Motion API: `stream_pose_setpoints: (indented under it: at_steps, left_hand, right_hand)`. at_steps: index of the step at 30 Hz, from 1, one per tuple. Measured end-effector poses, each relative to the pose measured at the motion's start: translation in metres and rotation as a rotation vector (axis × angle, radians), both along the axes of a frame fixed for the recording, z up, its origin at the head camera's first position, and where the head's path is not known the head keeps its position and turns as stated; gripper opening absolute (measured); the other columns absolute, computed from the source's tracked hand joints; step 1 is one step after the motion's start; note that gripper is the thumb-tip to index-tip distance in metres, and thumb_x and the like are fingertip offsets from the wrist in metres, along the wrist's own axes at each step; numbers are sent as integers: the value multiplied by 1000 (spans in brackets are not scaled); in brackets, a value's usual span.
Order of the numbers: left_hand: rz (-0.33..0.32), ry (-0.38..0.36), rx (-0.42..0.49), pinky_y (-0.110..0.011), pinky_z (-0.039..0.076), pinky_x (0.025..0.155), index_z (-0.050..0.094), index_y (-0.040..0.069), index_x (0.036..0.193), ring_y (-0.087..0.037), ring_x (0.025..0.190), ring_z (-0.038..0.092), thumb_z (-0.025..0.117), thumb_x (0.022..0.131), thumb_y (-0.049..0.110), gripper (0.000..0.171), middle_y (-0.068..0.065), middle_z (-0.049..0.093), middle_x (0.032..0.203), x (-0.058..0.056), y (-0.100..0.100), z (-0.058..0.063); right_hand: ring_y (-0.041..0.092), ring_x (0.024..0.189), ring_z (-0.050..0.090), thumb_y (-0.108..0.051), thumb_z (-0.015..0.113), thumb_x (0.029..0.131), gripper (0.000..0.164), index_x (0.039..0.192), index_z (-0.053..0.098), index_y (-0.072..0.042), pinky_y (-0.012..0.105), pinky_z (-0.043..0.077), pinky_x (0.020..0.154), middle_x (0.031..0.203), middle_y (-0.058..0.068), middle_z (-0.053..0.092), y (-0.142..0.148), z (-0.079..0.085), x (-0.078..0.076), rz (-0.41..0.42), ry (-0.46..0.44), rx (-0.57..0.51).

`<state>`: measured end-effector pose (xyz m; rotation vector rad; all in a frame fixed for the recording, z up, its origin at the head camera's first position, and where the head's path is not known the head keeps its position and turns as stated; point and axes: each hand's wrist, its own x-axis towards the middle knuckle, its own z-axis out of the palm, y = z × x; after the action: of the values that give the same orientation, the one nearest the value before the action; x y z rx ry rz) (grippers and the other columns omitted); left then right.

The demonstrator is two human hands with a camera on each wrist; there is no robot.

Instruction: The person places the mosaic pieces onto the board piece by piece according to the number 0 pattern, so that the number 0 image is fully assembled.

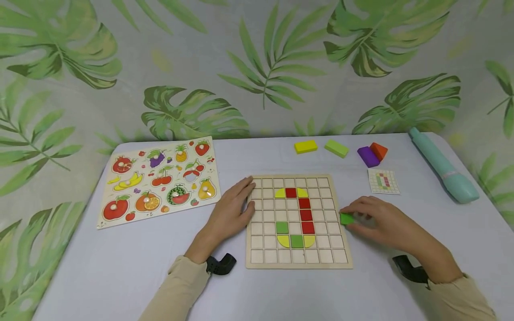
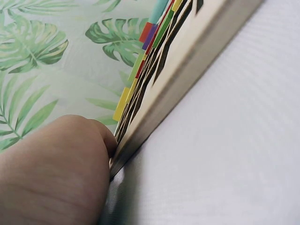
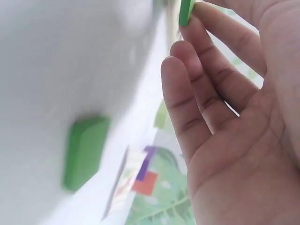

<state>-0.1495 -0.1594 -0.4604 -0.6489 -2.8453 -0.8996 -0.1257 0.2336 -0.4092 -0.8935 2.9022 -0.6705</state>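
Observation:
A wooden grid board (image 1: 257,263) lies on the table, with red, green and yellow tiles in some of its cells. My left hand (image 1: 230,209) rests against its left side, fingertips and thumb touching the edge. In the left wrist view the board (image 2: 173,84) appears edge-on beside that hand (image 2: 56,173). Just off the board's right edge, my right hand (image 1: 381,223) pinches a green square tile (image 1: 346,219) between thumb and fingers. The right wrist view shows this tile (image 3: 185,13) at the fingertips, and a second green block (image 3: 86,152) on the table, hidden from the head view.
Behind the board lie a yellow block (image 1: 306,146), a lime block (image 1: 336,148), a purple block (image 1: 368,156) and an orange triangular block (image 1: 379,151). A pattern card (image 1: 384,181) sits right of them. A fruit puzzle (image 1: 152,178) lies left, a teal folded umbrella-like object (image 1: 445,167) far right.

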Motion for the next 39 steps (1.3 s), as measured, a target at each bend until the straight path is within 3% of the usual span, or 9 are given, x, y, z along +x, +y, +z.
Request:
stream_pose_setpoints:
  at_steps: [13, 21, 30, 39]
  left_hand:
    - [1, 0, 0, -44, 32, 124, 51, 1, 150, -27, 152, 36, 54, 102, 21, 52, -8, 40, 164, 0, 0, -1]
    - [-2, 11, 4, -44, 33, 124, 52, 1, 150, -27, 152, 37, 54, 102, 20, 52, -9, 41, 163, -1, 0, -1]
    - [-3, 16, 21, -44, 33, 124, 52, 1, 149, -27, 151, 38, 55, 102, 19, 51, -9, 41, 163, 1, 0, 0]
    - [7, 11, -6, -45, 33, 124, 51, 2, 150, -26, 152, 37, 54, 102, 20, 51, -8, 40, 164, 0, 0, 1]
  right_hand:
    - [11, 100, 61, -23, 84, 87, 35, 121, 76, -19, 34, 58, 83, 115, -8, 70, -53, 11, -21, 21, -116, -27]
    - [14, 102, 61, -24, 82, 90, 32, 121, 77, -18, 37, 57, 87, 113, -7, 71, -92, 12, -27, 81, -158, -56]
    - [17, 110, 64, -27, 82, 90, 26, 115, 78, -21, 42, 55, 98, 115, -6, 72, -123, 2, -31, 151, -128, -19]
    - [14, 105, 64, -24, 80, 91, 18, 109, 81, -21, 39, 56, 94, 112, -7, 72, -131, 0, -32, 206, -122, -22]
